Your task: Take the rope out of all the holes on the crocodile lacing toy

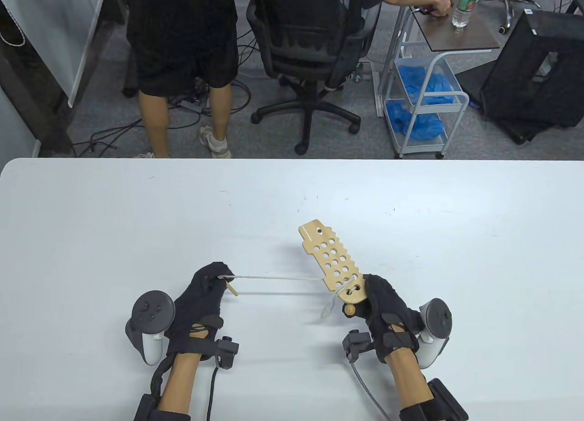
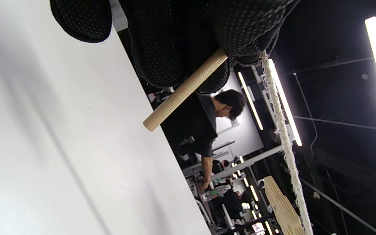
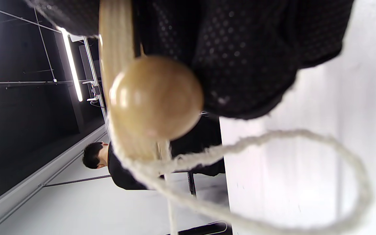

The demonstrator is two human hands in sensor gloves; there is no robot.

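Observation:
The wooden crocodile lacing board (image 1: 331,257) lies at an angle on the white table (image 1: 137,220), its many holes mostly bare. My right hand (image 1: 381,304) grips its near end. A white rope (image 1: 278,278) runs taut from the holes near that end leftward to my left hand (image 1: 214,282), which pinches the wooden lacing stick (image 1: 232,287). The stick (image 2: 183,91) and rope (image 2: 284,137) show in the left wrist view. A wooden ball (image 1: 349,309) hangs at the board's near end, with a slack rope loop (image 1: 329,304) beside it. The ball (image 3: 155,96) and loop (image 3: 305,176) fill the right wrist view.
Beyond the table's far edge a person stands and another sits in a black office chair (image 1: 310,70). A white cart (image 1: 424,92) with blue material stands at the back right.

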